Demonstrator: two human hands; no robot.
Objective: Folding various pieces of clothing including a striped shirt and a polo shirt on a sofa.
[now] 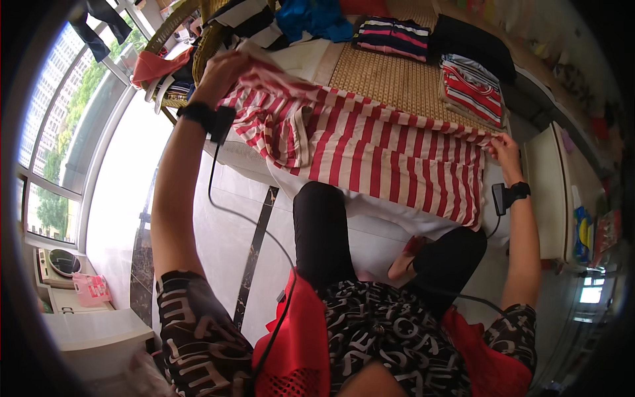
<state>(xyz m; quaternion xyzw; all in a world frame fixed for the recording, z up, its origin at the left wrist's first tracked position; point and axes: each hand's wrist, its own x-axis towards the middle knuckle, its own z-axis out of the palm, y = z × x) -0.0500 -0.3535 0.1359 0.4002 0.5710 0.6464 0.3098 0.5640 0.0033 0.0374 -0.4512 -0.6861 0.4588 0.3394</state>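
A red and cream striped shirt (pixel 377 154) lies stretched along the near edge of a bed, its short sleeve (pixel 292 139) folded over at the left. My left hand (pixel 223 74) grips the fabric at the shirt's upper left end, where the cloth is raised and slightly blurred. At the far right corner, my right hand (pixel 505 151) pinches the shirt's far edge between thumb and fingers. Along that far edge, a strip of cloth is turned over between both hands. The shirt's near edge hangs over the bedside, close to my knees.
Beyond the shirt, a woven mat (pixel 387 77) bears a folded striped garment (pixel 392 37), a stack of folded shirts (pixel 471 92) and a black garment (pixel 471 44). Blue cloth (pixel 312 20) lies at the back. A wicker chair (pixel 173 25) stands left, a white cabinet (pixel 550 193) right.
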